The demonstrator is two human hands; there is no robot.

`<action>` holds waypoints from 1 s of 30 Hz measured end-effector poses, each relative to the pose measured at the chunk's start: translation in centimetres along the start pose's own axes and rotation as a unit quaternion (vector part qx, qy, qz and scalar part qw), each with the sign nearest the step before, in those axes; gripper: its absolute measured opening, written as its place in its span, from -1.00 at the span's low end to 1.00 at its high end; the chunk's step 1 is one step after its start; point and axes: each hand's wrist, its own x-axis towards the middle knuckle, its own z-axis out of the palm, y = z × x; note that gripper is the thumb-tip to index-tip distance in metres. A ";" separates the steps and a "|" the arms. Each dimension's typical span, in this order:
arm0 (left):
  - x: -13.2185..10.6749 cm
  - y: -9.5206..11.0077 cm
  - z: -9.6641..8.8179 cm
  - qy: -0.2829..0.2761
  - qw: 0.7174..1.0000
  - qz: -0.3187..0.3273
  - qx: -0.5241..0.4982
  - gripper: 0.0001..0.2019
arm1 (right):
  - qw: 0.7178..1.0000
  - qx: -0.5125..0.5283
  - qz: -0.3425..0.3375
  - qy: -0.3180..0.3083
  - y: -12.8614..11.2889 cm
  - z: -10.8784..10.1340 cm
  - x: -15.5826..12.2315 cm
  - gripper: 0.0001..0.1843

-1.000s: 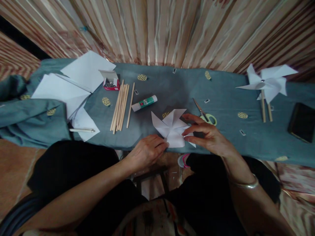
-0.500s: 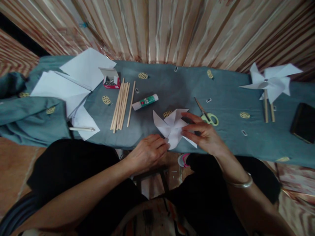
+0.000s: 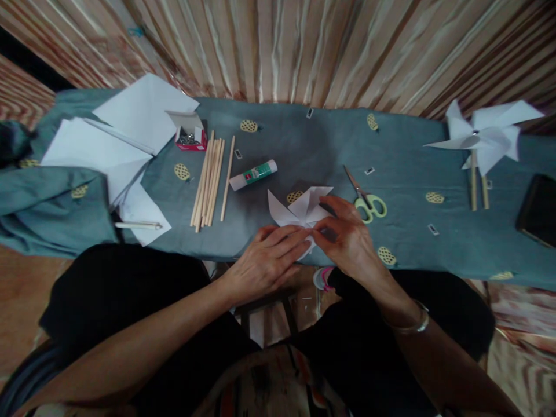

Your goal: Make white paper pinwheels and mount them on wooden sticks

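A white paper pinwheel lies at the front edge of the cloth-covered table, its blades folded toward the middle. My left hand reaches over its lower left part, fingers pressed on the paper near the centre. From the right, my right hand pinches the paper close to the centre with thumb and fingertips. Both hands cover the pinwheel's lower blades. Scissors with pale green handles lie just beyond my right hand. A glue stick lies behind the pinwheel.
Several wooden sticks lie left of the glue stick, near a red box of metal pins. White paper sheets and a white pen are farther left. Another pinwheel on sticks and a dark object sit at right.
My left hand has slid right and up over the pinwheel's middle. My right hand has come in toward the centre, its fingers closing on the paper. The view has shifted slightly.
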 end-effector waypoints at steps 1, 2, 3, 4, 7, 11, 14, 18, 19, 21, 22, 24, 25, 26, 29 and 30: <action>0.0 0.0 0.1 -0.006 1.000 -0.001 0.002 -0.58 | 1.000 -0.001 0.000 0.001 0.0 0.0 0.0 -0.87; 0.0 0.0 0.2 -0.011 1.000 -0.002 0.001 -0.57 | 1.000 -0.002 -0.001 0.002 0.0 0.1 0.0 -0.87; 0.0 0.0 0.3 -0.013 1.000 -0.003 0.000 -0.56 | 1.000 -0.003 -0.001 0.004 0.0 0.1 0.0 -0.87; 0.0 -0.1 0.4 -0.014 1.000 -0.003 -0.002 -0.56 | 1.000 -0.004 -0.002 0.005 0.0 0.1 0.0 -0.87; -0.1 -0.1 0.5 -0.015 1.000 -0.005 -0.009 -0.56 | 1.000 -0.001 -0.003 0.005 0.0 0.2 0.1 -0.87; 0.0 -0.1 0.5 -0.019 1.000 -0.009 -0.016 -0.57 | 1.000 -0.004 -0.004 0.002 0.0 0.2 0.1 -0.87; 0.0 -0.2 0.5 -0.018 1.000 -0.008 -0.019 -0.57 | 1.000 -0.010 -0.002 0.005 0.0 0.2 0.2 -0.86; 0.0 -0.2 0.6 -0.016 0.999 -0.011 -0.026 -0.56 | 1.000 -0.008 0.000 0.010 0.0 0.3 0.1 -0.87; 0.0 -0.2 0.6 -0.014 0.999 -0.012 -0.027 -0.56 | 1.000 -0.007 0.002 0.010 0.0 0.3 0.1 -0.88; 0.0 -0.2 0.6 -0.014 0.999 -0.014 -0.027 -0.57 | 1.000 -0.001 0.009 0.010 0.0 0.3 0.1 -0.88; 0.0 -0.2 0.6 -0.014 0.999 -0.013 -0.026 -0.58 | 1.000 0.002 0.013 0.009 0.0 0.3 0.1 -0.88; 0.1 -0.2 0.6 -0.015 1.000 -0.011 -0.023 -0.58 | 1.000 0.006 0.017 0.008 0.0 0.3 0.1 -0.87; 0.1 -0.2 0.6 -0.015 1.000 -0.010 -0.022 -0.59 | 1.000 0.005 0.017 0.007 0.0 0.3 0.0 -0.87; 0.1 -0.2 0.6 -0.015 1.000 -0.009 -0.021 -0.59 | 1.000 0.001 0.016 0.007 0.0 0.3 0.0 -0.88; 0.1 -0.1 0.6 -0.013 1.000 -0.011 -0.020 -0.60 | 1.000 -0.009 0.009 0.005 0.0 0.3 0.0 -0.88; 0.1 -0.1 0.6 -0.012 1.000 -0.012 -0.021 -0.60 | 1.000 -0.010 0.007 0.004 0.1 0.2 0.0 -0.88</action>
